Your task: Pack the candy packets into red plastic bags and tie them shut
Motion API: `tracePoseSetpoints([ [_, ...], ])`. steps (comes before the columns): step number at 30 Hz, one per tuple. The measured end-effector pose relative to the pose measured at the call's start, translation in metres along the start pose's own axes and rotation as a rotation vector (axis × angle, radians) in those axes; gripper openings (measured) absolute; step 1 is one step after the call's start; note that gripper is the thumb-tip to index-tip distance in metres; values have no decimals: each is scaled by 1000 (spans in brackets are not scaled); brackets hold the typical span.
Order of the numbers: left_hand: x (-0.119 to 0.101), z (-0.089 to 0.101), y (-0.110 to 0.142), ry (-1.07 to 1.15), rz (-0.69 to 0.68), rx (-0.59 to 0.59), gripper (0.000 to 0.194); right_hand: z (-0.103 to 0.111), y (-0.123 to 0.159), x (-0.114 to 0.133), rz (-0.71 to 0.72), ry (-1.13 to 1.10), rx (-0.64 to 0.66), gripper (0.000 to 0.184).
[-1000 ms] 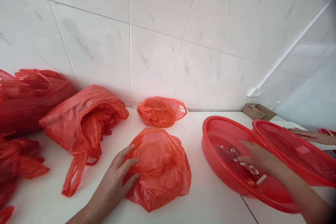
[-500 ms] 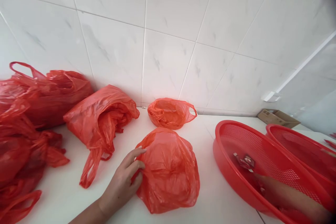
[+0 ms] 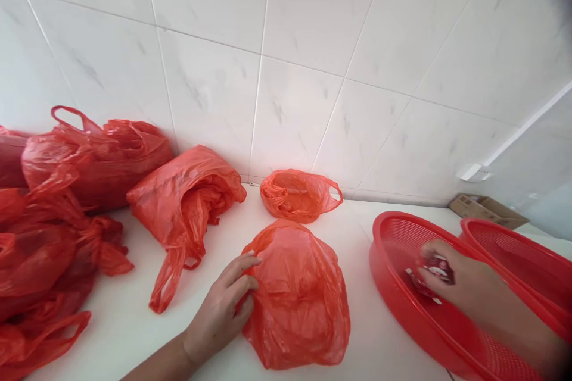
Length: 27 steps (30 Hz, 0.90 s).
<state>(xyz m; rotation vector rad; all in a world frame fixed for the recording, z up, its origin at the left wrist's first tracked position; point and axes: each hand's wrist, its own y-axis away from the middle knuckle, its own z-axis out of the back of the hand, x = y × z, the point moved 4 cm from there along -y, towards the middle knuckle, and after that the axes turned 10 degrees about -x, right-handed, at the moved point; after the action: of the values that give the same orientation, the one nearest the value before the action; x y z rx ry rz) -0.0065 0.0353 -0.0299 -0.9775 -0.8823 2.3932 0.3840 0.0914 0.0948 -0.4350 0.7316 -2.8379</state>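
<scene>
An open red plastic bag (image 3: pixel 299 297) lies on the white table in front of me. My left hand (image 3: pixel 226 303) pinches its left rim between thumb and fingers. Over at the right, my right hand (image 3: pixel 451 277) is inside a red plastic basket (image 3: pixel 384 262) with perforated walls. Its fingers are closed around small red-and-white wrapped packets (image 3: pixel 440 268). Another wrapper edge hangs just under the fingers, and I cannot make out how many packets there are. The basket floor under my right forearm is partly hidden.
Several red plastic bags (image 3: pixel 102 161) are heaped at the left, one slumped bag (image 3: pixel 192 184) among them. Behind the open bag sits a smaller red bag (image 3: pixel 299 196) by the tiled wall (image 3: pixel 214 83). A second red basket (image 3: pixel 513 244) and a cardboard box (image 3: pixel 487 209) stand at the right.
My right hand, earlier hidden low in the basket, has risen into sight gripping the packets. My left hand keeps its hold on the bag. The view has shifted slightly left.
</scene>
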Motion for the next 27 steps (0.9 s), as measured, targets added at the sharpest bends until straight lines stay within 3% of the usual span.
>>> tracePoseSetpoints([
  [1,0,0,0,2,1,5,28,-3,0,25,1,-19,34,8],
  [3,0,-1,0,1,3,16,28,-15,6,84,144,-59,113,7],
  [5,-1,0,1,3,-6,18,28,-38,14,137,349,-101,189,16],
  [7,-1,2,1,5,-8,13,27,-66,21,173,497,-84,217,18],
  [10,-1,4,2,7,-3,17,28,-108,22,194,552,-30,278,21],
  [13,-1,3,3,10,-16,29,30,-130,19,197,501,-39,336,32],
  [16,1,1,3,14,-23,35,31,-119,13,190,408,-125,320,44],
  [19,2,0,2,21,-19,40,31,-82,1,159,210,-241,180,36],
  [23,4,-1,2,20,-17,39,29,-33,-20,67,-194,-132,-16,33],
  [27,7,-3,3,7,-44,51,29,-20,-27,-25,-282,121,68,35],
])
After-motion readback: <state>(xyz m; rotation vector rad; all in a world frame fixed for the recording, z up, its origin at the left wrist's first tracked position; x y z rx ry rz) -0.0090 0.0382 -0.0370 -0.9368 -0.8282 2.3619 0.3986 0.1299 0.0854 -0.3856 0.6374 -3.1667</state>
